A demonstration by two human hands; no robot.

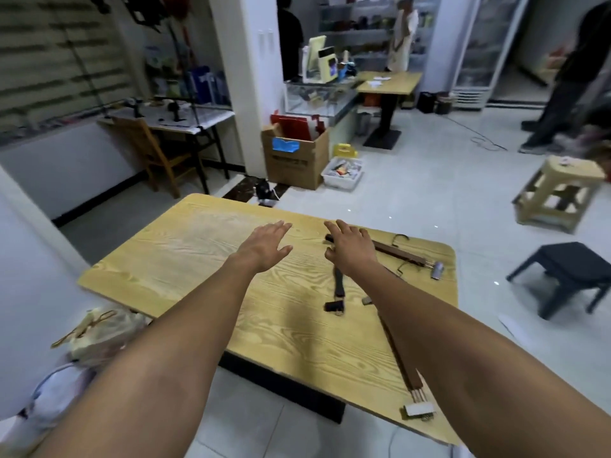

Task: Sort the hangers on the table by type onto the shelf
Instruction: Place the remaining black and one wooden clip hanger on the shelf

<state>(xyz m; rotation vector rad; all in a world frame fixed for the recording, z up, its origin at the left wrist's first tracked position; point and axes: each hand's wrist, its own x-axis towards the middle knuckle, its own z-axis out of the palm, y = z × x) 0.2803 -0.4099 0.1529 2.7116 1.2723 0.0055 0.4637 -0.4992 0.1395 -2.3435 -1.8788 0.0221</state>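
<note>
Hangers (339,285) beneath right hand (350,251)

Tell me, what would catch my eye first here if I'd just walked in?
Two bare arms stretch out over a yellow wood-grain table. The left hand is open above bare wood, and the right hand is spread over a black hanger. Further right lie a brown clip hanger, just beyond the right hand, and a long brown hanger running toward the table's near edge.
</note>
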